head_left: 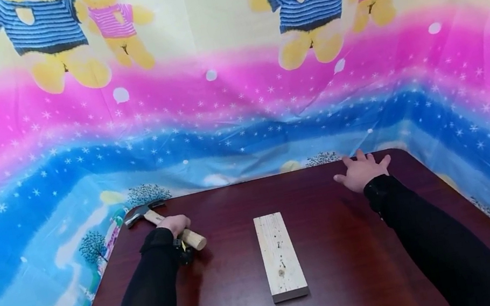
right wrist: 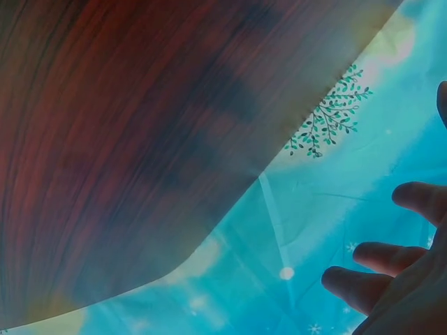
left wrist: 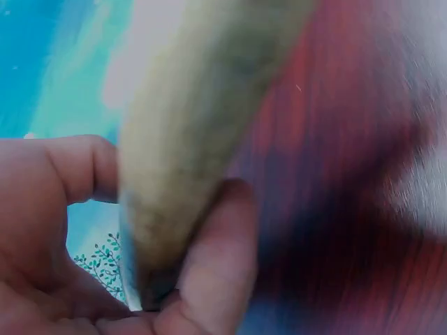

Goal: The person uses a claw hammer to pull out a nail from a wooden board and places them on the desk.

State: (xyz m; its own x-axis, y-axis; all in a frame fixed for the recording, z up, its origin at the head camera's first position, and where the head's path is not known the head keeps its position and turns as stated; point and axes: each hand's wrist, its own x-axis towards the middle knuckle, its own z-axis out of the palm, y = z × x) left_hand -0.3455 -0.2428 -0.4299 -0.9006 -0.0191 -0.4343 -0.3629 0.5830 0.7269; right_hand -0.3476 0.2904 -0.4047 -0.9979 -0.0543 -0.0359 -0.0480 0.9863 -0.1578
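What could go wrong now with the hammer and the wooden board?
1. The left hand grips the hammer near the table's edge; it might slip off.
2. Nothing holds the wooden board, so a blow may shift it.
3. The right hand lies spread open, away from the board.

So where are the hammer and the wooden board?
hammer [head_left: 137,213], head view, on its metal head.
wooden board [head_left: 280,256], head view, middle of its top face.

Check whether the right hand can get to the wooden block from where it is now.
Probably yes: the right hand is open and holds nothing, and only bare table lies between it and the wooden block.
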